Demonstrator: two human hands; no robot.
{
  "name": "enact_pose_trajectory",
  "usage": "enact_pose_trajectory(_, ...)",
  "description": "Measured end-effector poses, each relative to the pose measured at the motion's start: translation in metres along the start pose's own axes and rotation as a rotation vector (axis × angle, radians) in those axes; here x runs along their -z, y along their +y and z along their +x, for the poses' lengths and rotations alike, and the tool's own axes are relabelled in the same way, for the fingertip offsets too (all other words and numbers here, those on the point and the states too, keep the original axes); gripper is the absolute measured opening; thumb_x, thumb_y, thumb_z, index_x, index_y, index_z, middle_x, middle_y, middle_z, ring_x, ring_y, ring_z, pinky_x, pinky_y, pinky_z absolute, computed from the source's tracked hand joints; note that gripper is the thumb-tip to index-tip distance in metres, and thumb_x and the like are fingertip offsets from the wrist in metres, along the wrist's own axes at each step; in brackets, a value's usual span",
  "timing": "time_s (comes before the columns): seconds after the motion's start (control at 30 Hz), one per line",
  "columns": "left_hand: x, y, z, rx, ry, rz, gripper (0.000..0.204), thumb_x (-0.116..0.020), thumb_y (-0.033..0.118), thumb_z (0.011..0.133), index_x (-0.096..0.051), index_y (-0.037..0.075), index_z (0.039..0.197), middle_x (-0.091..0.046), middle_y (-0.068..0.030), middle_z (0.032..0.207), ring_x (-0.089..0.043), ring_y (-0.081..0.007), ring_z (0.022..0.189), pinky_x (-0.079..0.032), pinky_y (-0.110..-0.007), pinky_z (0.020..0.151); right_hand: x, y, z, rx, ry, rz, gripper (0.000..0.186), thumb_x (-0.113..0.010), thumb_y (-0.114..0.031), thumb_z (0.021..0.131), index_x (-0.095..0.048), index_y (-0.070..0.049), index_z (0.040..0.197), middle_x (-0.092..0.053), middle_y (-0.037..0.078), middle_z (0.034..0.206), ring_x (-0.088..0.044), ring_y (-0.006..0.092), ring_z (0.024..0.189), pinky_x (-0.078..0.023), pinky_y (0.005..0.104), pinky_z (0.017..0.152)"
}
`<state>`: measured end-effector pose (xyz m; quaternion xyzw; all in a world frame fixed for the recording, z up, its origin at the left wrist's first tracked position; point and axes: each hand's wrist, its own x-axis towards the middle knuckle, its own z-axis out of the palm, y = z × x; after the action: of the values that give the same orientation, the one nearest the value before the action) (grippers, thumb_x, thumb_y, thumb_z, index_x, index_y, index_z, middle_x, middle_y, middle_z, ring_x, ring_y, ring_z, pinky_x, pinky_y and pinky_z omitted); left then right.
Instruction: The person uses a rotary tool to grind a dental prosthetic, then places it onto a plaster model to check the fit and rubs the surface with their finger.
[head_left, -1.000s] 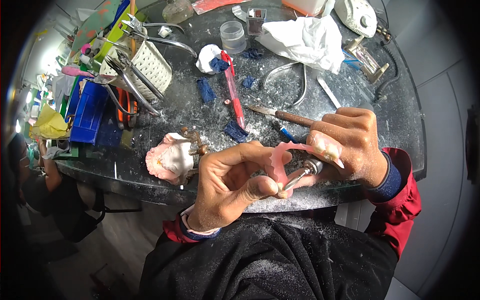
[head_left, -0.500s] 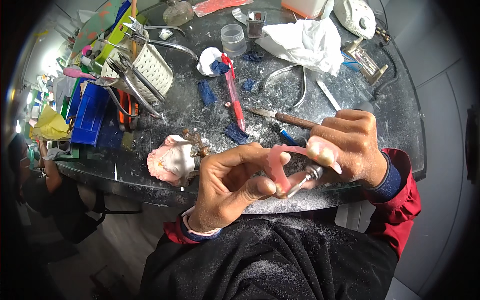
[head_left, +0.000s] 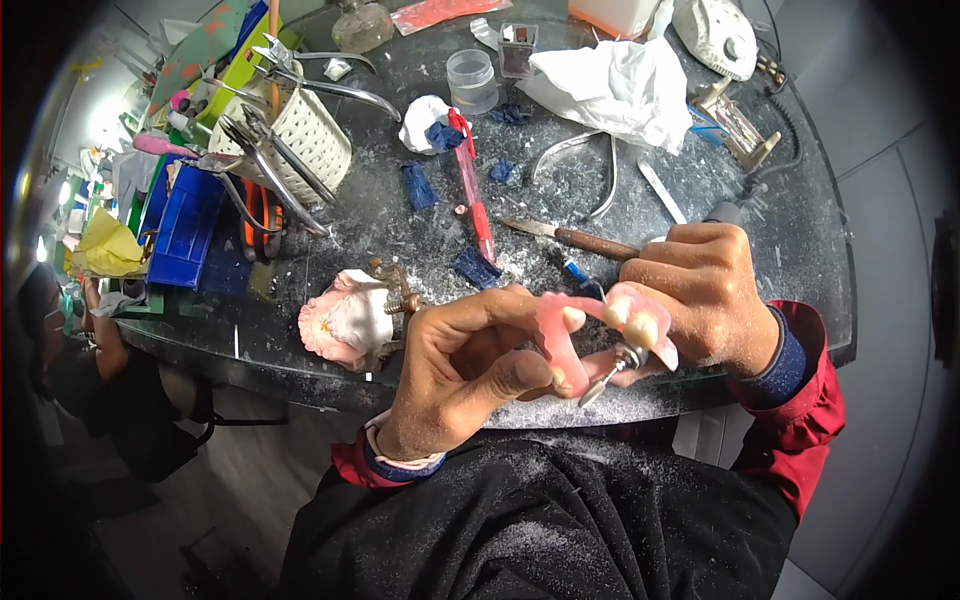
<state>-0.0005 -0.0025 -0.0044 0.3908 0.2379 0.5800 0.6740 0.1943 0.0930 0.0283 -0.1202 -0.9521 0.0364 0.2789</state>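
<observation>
My left hand [head_left: 455, 385] pinches a pink denture plate [head_left: 560, 352] with white teeth on it, at the table's front edge. My right hand [head_left: 705, 295] is wrapped round a rotary handpiece whose metal tip [head_left: 627, 358], fitted with a small disc-like bit [head_left: 597, 388], lies just right of the plate's lower end. The plate's right part, with two large white teeth [head_left: 640, 330], rests over my right fingers. Left of my left hand sits a pink-and-white plaster model [head_left: 340, 325] with a brass screw fitting [head_left: 405, 302]. Beyond my hands lies a wooden-handled knife [head_left: 590, 240].
White basket [head_left: 305, 155] of pliers and blue bin [head_left: 195, 230] stand left. A red pen [head_left: 472, 190], clear cup [head_left: 470, 75], white crumpled bag [head_left: 610, 85], curved metal tool [head_left: 610, 185] and white device [head_left: 715, 35] occupy the dusty table [head_left: 810, 290]. A co-worker's arm [head_left: 105, 350] shows left.
The denture plate has tilted slightly, its toothed right part now facing up more. The handpiece tip and bit have shifted a little down and to the right.
</observation>
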Motion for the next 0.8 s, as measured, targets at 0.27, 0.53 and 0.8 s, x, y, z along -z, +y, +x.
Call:
enact_pose_trajectory(0.27,-0.004,0.0029,0.0022,-0.027,-0.009,-0.04,0.025,-0.063,0.001,0.082,-0.056,-0.007,0.105,-0.06,-0.0119,0.09,-0.063,-0.0153,0.084,-0.053,-0.028,0.076,0.002,0.0004,-0.0002,-0.057,-0.076,0.006,0.043,-0.069,-0.043,0.055,-0.044,-0.012,0.07,-0.054,0.0,0.066,-0.055,0.0161,0.051,-0.04,0.0279,0.044)
enact_pose_trajectory(0.53,0.0018,-0.0004,0.0034,-0.033,-0.052,0.022,0.028,-0.064,0.006,0.083,-0.056,-0.008,0.106,-0.06,-0.0115,0.091,-0.061,-0.0143,0.083,-0.053,-0.028,0.077,0.003,-0.0026,0.0014,-0.009,-0.034,-0.082,0.033,-0.068,-0.034,0.055,-0.048,-0.012,0.07,-0.056,-0.001,0.067,-0.057,0.0142,0.053,-0.042,0.0264,0.045)
enact_pose_trajectory(0.8,0.0006,-0.0032,0.001,-0.058,-0.036,0.03,0.03,-0.064,0.005,0.083,-0.056,-0.009,0.108,-0.059,-0.0108,0.093,-0.061,-0.0138,0.083,-0.052,-0.026,0.077,0.0038,0.0007,-0.0027,0.091,-0.041,-0.109,0.029,-0.066,-0.029,0.054,-0.05,-0.011,0.071,-0.055,-0.001,0.066,-0.057,0.0133,0.053,-0.043,0.0259,0.045)
